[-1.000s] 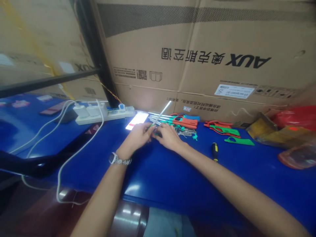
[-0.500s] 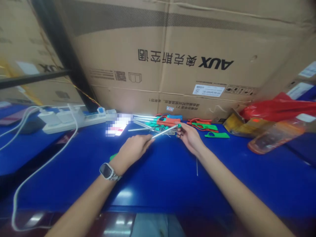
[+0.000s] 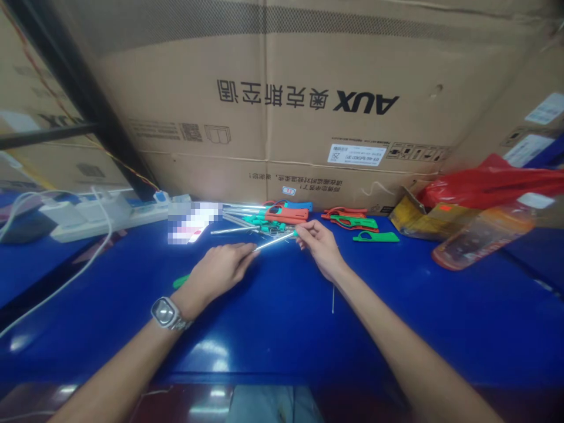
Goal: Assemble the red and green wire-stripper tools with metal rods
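Note:
A thin metal lighter tube (image 3: pixel 274 241) with a green end spans the gap between my hands, raised slightly at its right end. My left hand (image 3: pixel 219 271), with a watch on the wrist, is closed round the tube's bare end. At the green end, my right hand (image 3: pixel 321 245) pinches it between thumb and fingers. Just behind lies a pile of similar metal tubes (image 3: pixel 240 230) with green ends. An orange lighter handle (image 3: pixel 287 215) rests on that pile. Right of it are orange and green lighter shells (image 3: pixel 355 222) and a separate green shell (image 3: pixel 376 237).
Behind stands a large cardboard box (image 3: pixel 299 53). A bright phone-like screen (image 3: pixel 203 220) and a power strip (image 3: pixel 110 222) are at left. An orange drink bottle (image 3: pixel 487 232), a yellow carton (image 3: pixel 425 217) and a red bag (image 3: pixel 480 182) sit right. A thin rod (image 3: pixel 333 299) lies by my right forearm.
The camera view has swung to the right, so everything appears further left. Both hands keep hold of the tube, which now lies a little flatter.

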Motion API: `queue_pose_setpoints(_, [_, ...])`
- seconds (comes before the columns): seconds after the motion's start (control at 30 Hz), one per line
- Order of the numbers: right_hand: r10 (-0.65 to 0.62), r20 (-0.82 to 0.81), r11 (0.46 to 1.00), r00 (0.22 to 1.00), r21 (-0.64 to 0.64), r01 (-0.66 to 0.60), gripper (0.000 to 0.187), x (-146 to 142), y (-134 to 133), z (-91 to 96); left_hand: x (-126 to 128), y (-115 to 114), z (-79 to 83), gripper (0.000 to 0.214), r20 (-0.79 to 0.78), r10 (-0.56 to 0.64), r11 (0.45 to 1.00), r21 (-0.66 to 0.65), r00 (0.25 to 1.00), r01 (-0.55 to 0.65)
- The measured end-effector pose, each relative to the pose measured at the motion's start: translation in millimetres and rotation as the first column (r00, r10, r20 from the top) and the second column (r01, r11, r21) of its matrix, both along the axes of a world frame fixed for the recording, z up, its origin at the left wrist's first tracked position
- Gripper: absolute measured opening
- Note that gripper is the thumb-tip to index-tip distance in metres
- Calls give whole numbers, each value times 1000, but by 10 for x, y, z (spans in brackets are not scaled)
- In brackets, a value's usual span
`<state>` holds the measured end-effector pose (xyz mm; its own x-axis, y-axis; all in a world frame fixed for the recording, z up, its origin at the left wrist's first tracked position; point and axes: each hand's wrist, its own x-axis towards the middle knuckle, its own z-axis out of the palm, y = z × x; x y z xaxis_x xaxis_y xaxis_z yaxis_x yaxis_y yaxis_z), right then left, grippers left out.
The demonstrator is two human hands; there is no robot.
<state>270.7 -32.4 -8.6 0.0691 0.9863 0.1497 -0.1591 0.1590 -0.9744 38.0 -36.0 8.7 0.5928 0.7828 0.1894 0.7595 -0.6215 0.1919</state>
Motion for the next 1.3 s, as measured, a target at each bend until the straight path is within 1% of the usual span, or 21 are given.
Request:
queue_pose_setpoints(0.03, [39, -15, 999, 999, -12, -39, 43, -38, -15, 11, 16, -4, 0, 37, 12, -7, 1000, 13, 1000, 7])
queue_pose_setpoints(0.17, [65, -137, 998, 988, -5, -66, 40, -260, -68, 44, 106, -22, 10, 35, 92, 15, 999, 46, 996, -20])
queue_pose_setpoints(0.23, [114, -157, 992, 981, -30, -120, 39, -372, -93, 49, 149, -35, 18, 31, 118, 35, 999, 22, 992, -38])
queue_pose_setpoints(0.3, [110, -146, 992, 983, -53, -118, 39, -452, -121, 45, 182, -49, 27, 23, 170, 58, 998, -31, 984, -53])
queue_pose_setpoints(0.33, [108, -124, 991, 986, -59, -116, 38, -479, -135, 41, 194, -56, 32, 27, 211, 67, 997, -62, 975, -55])
queue_pose_setpoints(0.4, [113, -76, 991, 991, -59, -118, 34, -512, -161, 30, 211, -67, 45, 48, 294, 70, 993, -107, 953, -40])
queue_pose_setpoints(0.43, [118, -63, 991, 991, -52, -121, 32, -524, -172, 25, 216, -71, 54, 53, 326, 67, 992, -123, 943, -28])
queue_pose_setpoints(0.6, [132, -49, 991, 990, -13, -133, 31, -570, -204, 33, 221, -84, 102, 53, 399, 64, 980, -199, 915, 18])
queue_pose_setpoints(0.7, [151, -22, 988, 988, -11, -151, 34, -565, -211, 56, 232, -85, 103, 54, 407, 65, 981, -196, 911, 17])
queue_pose_setpoints(0.77, [160, 5, 987, 987, -6, -160, 35, -529, -208, 68, 232, -72, 98, 54, 413, 36, 984, -172, 910, 40])
queue_pose_setpoints(0.83, [138, 31, 990, 990, 13, -139, 34, -466, -196, 72, 200, -42, 98, 54, 407, -40, 994, -81, 913, 79])
queue_pose_setpoints(0.9, [90, 47, 995, 995, 32, -91, 34, -392, -178, 70, 125, 3, 99, 49, 329, -105, 994, 49, 938, 94])
queue_pose_setpoints(0.93, [69, 50, 997, 996, 36, -71, 34, -358, -169, 67, 74, 28, 96, 41, 249, -104, 992, 97, 963, 82])
queue_pose_setpoints(0.97, [56, 49, 998, 997, 36, -58, 34, -329, -162, 65, 21, 51, 89, 29, 181, -87, 992, 108, 980, 68])
queue_pose_setpoints(1.0, [48, 47, 998, 998, 34, -50, 34, -308, -158, 63, -30, 71, 77, 21, 126, -83, 994, 81, 989, 73])
queue_pose_setpoints(1.03, [43, 45, 998, 998, 32, -45, 34, -294, -158, 62, -73, 85, 62, 23, 84, -78, 996, 38, 993, 75])
queue_pose_setpoints(1.1, [31, 46, 999, 998, 35, -33, 34, -285, -165, 63, -121, 93, 25, 31, 52, -57, 998, -28, 997, 59])
queue_pose_setpoints(1.17, [30, 60, 998, 998, 46, -33, 33, -284, -179, 70, -114, 75, -3, 35, 65, -63, 994, -90, 996, 69])
queue_pose_setpoints(1.3, [126, 81, 990, 989, 59, -130, 31, -258, -192, 92, -26, 3, -6, 35, 153, -78, 966, -232, 985, 112])
